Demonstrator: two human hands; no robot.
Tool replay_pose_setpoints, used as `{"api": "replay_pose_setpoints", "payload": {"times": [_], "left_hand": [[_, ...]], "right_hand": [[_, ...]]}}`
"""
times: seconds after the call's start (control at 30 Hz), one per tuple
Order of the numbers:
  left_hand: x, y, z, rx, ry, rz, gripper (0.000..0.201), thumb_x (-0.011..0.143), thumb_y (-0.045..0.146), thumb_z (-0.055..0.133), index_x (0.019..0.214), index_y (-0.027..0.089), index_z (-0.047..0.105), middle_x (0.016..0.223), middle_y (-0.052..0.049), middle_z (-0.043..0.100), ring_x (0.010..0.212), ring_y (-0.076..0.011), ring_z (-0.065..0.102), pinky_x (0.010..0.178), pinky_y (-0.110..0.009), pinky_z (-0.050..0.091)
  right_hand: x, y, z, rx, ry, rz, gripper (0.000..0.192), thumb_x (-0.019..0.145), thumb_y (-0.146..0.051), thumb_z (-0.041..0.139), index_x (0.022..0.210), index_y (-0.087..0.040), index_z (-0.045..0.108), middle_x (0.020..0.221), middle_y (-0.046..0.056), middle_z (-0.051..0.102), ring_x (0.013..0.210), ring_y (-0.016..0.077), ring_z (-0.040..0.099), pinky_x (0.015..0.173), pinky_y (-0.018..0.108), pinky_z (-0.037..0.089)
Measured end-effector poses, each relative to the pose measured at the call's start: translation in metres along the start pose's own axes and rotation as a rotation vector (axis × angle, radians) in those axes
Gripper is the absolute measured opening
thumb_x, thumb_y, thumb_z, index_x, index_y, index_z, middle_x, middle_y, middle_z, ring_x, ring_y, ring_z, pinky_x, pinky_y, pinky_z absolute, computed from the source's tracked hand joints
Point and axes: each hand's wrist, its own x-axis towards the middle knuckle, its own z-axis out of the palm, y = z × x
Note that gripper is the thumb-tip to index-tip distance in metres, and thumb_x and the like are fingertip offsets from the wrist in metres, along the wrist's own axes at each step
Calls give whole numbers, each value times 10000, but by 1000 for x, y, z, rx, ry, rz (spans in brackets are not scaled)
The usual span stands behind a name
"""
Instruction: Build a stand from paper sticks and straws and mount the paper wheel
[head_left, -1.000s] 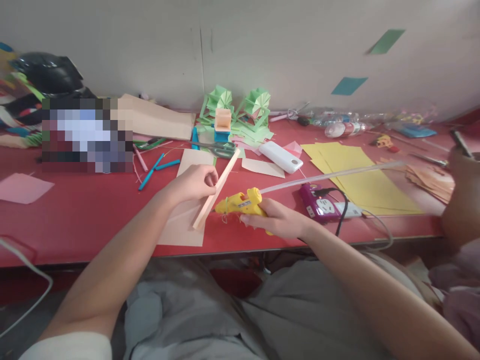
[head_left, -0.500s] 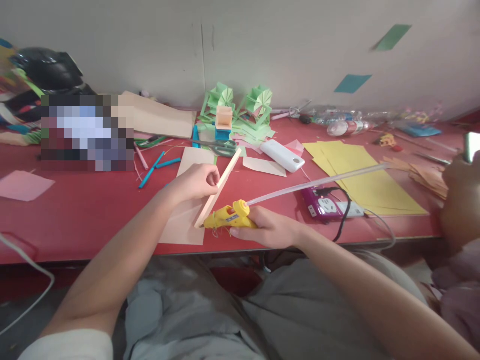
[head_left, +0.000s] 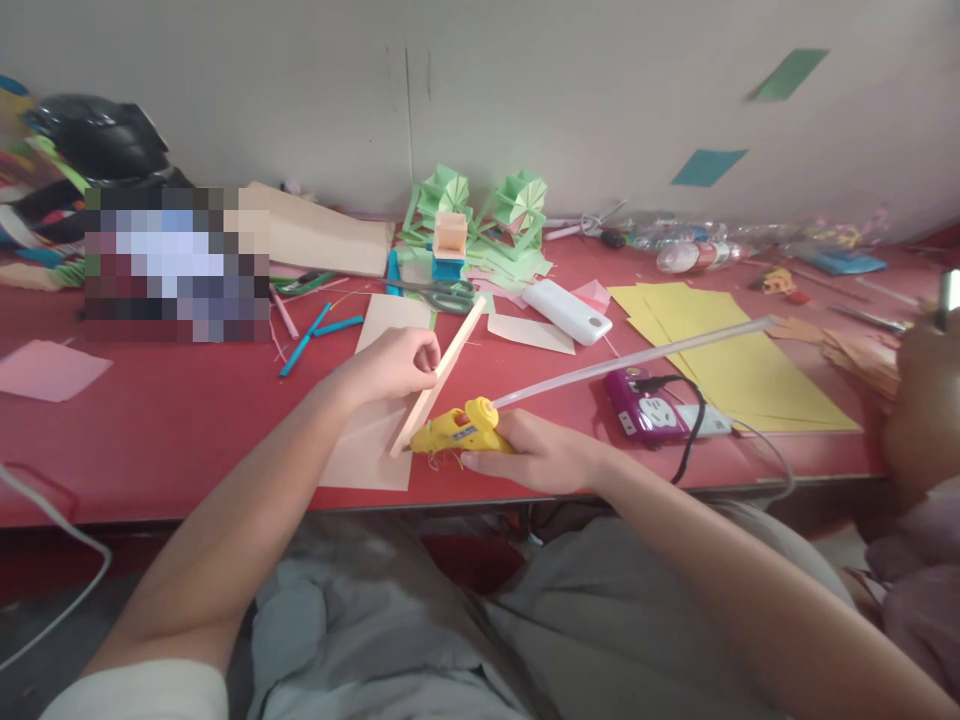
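My left hand (head_left: 394, 365) pinches a long folded strip of peach paper (head_left: 450, 362), held tilted above a flat peach sheet (head_left: 369, 455) on the red table (head_left: 165, 430). My right hand (head_left: 536, 455) grips a yellow hot glue gun (head_left: 454, 430). Its nozzle touches the lower end of the strip. A long clear glue stick (head_left: 637, 358) sticks out of the back of the gun, toward the right.
A purple power strip (head_left: 649, 405) with a black cord lies right of the gun. Yellow sheets (head_left: 724, 360), a white power bank (head_left: 564, 312), scissors (head_left: 442, 293), green paper fans (head_left: 480, 215) and pens surround it. Another person's arm (head_left: 919, 400) is at the right edge.
My right hand brought the glue gun left and down until its nozzle met the lower end of the strip. My left hand kept the strip nearly still.
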Motion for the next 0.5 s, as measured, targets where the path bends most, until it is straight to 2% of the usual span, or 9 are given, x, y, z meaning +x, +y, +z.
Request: {"api": "replay_pose_setpoints", "payload": {"times": [0.3,0.5], "left_hand": [[0,-4,0,-16,14,30,116,689,204,623,804,204,604,781,-18,669,689,-165,640,614,-280,490],[0,-5,0,-16,10,23,118,696,200,623,813,201,605,781,-21,668,686,-165,638,601,-277,478]], "right_hand": [[0,0,-6,-105,48,57,354,954,-477,497,747,-190,486,664,-38,421,583,102,388,545,263,316],[2,7,-10,-81,103,65,313,943,-454,509,772,-192,487,666,-39,427,585,102,392,540,259,325]]}}
